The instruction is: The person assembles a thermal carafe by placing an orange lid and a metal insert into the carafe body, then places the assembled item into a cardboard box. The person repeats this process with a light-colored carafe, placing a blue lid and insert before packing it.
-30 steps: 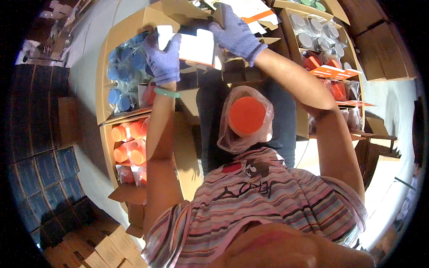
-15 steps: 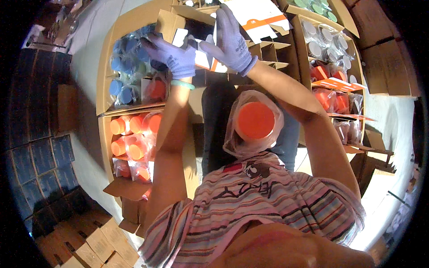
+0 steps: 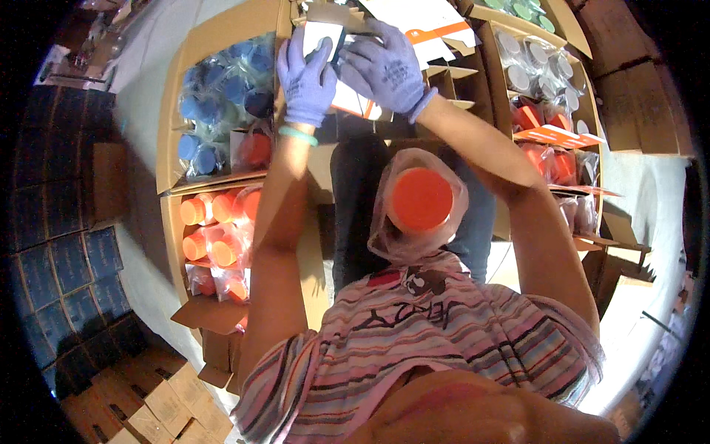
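The person's gloved left hand [image 3: 307,87] lies at the left of a small white carton [image 3: 347,98] with orange trim, thumb spread from the fingers; the right hand [image 3: 390,72] bends its fingers over the carton's other side. Whether either one grips firmly cannot be told. The carton sits beyond the knees, just left of another white carton [image 3: 444,33] with an orange stripe. A bagged, orange-lidded jar [image 3: 421,198] rests on the lap

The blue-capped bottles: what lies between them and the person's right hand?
In the head view: their box's cardboard side, then the left hand, touching a white carton.
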The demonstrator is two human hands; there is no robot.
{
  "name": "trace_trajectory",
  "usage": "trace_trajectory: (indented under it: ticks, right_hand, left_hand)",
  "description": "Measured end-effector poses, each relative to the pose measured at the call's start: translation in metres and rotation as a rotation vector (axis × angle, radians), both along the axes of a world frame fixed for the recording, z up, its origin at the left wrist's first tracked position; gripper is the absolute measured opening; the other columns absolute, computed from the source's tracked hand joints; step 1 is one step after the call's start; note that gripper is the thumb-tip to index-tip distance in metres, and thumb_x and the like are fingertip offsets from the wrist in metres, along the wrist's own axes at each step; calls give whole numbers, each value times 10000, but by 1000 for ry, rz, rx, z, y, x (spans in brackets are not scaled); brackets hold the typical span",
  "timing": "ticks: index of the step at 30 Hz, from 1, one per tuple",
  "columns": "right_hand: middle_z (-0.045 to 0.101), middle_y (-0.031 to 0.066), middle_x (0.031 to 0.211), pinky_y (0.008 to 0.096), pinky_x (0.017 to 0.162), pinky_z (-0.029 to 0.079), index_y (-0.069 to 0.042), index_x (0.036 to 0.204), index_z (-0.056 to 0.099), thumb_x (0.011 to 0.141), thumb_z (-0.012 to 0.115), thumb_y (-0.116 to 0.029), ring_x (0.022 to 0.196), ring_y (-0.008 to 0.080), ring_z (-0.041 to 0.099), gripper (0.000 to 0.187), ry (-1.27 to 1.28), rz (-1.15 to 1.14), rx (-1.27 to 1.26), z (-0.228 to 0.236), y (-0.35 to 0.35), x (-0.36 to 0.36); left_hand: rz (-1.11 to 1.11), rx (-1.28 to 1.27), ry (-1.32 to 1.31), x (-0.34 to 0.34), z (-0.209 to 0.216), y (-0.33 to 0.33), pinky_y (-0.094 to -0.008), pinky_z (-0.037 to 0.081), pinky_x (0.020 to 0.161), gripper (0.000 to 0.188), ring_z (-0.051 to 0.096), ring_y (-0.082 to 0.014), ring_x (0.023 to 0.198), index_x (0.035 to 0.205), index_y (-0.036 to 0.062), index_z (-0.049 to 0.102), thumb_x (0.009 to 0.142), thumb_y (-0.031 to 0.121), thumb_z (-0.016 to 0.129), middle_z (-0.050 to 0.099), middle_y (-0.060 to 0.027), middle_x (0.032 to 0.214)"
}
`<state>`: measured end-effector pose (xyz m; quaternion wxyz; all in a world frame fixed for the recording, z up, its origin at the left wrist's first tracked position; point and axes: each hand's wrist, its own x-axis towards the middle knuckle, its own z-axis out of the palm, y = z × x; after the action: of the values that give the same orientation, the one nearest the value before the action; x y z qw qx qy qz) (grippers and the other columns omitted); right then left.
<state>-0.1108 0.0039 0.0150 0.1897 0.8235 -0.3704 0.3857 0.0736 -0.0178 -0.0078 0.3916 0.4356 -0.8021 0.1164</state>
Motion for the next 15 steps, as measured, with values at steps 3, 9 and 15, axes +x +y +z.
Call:
trace_trajectory:
  ticks: [3, 9, 15]
  right_hand:
    - [604, 100, 913, 469, 846, 413, -91, 992, 628, 790, 622, -293, 1011, 318, 515, 286, 125, -28, 89, 7, -15, -17]
    - [533, 210, 974, 403, 809, 473, 15, 1008, 522, 745, 719, -261, 916, 349, 552, 429, -499, 188, 206, 32, -19, -42]
    - [589, 84, 1116, 391, 859, 453, -200, 1245, 545, 887, 497, -287, 1046, 270, 539, 372, 459, 297, 85, 25, -62, -57]
  left_hand:
    - [-20, 74, -257, -13, 0, -1, -512, 291, 996, 441, 354, -361, 1240, 1184, 114, 587, 822, 367, 581, 459, -49, 1354]
    - [23, 127, -370, -30, 2, -1, -554, 257, 986, 464, 330, -329, 1273, 1168, 152, 594, 834, 471, 551, 491, -28, 1318]
    - [-16, -21, 11, -33, -9, -9, -496, 280, 997, 607, 385, -343, 1195, 1118, 39, 548, 715, 477, 665, 504, -119, 1172]
